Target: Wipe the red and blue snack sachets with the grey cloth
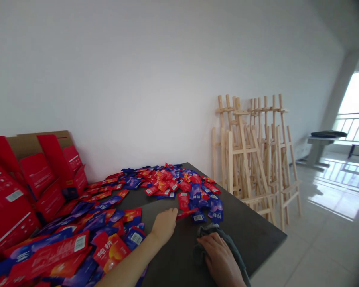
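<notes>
My left hand (164, 226) is closed over the middle of the dark table (179, 247), gripping the end of a red packet (187, 214) that points to the right. Under my right hand (217, 253) is a bunched grey-green cloth (209, 230); the fingers curl onto it and press it against the tabletop. Blue packets (217, 209) and another red packet (183, 201) lie just beyond both hands. Left of my forearm, a heap of larger red and blue packets (112, 251) spreads along the table.
Open red cardboard boxes (12, 207) stand at the left. A pile of small red and blue packets (164, 179) covers the table's far end by the white wall (143, 87). Wooden easels (248, 155) lean together beyond the right edge. Farther right stands a grey table (320, 141).
</notes>
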The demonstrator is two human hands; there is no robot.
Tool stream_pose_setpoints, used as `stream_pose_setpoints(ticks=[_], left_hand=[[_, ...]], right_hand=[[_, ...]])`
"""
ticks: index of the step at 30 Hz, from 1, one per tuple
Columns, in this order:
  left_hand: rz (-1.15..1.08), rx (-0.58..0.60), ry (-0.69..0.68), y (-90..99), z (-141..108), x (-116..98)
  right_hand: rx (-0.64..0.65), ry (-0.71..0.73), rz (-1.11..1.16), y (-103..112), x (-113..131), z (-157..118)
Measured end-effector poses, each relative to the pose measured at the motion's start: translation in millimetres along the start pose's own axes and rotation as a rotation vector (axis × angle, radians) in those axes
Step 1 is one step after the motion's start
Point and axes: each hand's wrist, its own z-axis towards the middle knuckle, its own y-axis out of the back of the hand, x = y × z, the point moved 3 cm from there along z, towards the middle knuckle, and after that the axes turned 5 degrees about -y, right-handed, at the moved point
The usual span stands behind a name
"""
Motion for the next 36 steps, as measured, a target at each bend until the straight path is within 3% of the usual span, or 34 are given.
stream_pose_setpoints(ticks=[6, 10, 14, 19, 24, 29, 36], left_hand=[[-0.003, 0.058, -0.17, -28.7, -88, -26], [0.016, 0.057, -0.213, -47.2, -111, -40], [0.064, 0.045, -0.263, -49.1, -119, -42], [-0.025, 0.045, -0.277, -38.4, -126, -38], [-0.378, -0.012, -0.067, -29.5, -115, -29], [-0.414, -0.023, 0.139, -36.4, -101, -27], [-0.463, 0.109, 0.153, -24.3, -96, -26]], right_hand=[[-0.114, 0.054, 0.089, 17, 5, -9], [0.017, 0.117, 0.052, 12, 28, -10], [0.168, 0.145, -0.053, -3, 37, -9], [0.082, 0.069, -0.14, 3, 21, 6], [0.073, 0.091, -0.176, 6, 32, 13], [0.125, 0.236, -0.132, -9, 52, 7], [0.139, 0.139, -0.166, -4, 22, 16]])
